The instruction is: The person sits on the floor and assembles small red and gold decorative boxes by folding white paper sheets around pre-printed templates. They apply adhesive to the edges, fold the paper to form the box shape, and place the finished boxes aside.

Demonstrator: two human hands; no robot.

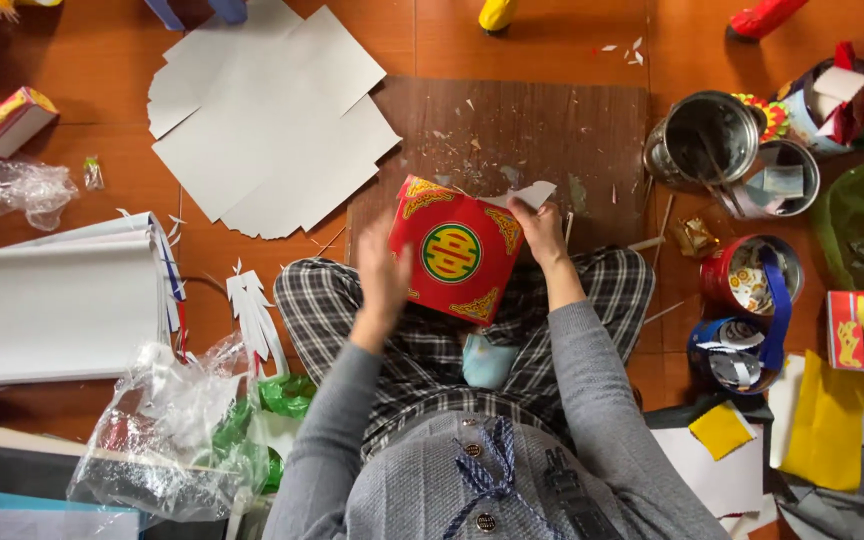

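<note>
A red paper box with a round yellow-green emblem and gold corner patterns sits tilted over my lap. My right hand grips its upper right edge, where a white paper flap sticks out. My left hand is blurred, fingers apart, beside the box's left edge; whether it touches the box is unclear. Below the box are my checked trousers and a pale blue object in my lap.
A dark wooden board with paper scraps lies ahead. Grey card sheets at upper left, a white paper stack at left, crumpled plastic bags at lower left. Several tins and paper-filled cans at right, yellow paper beside them.
</note>
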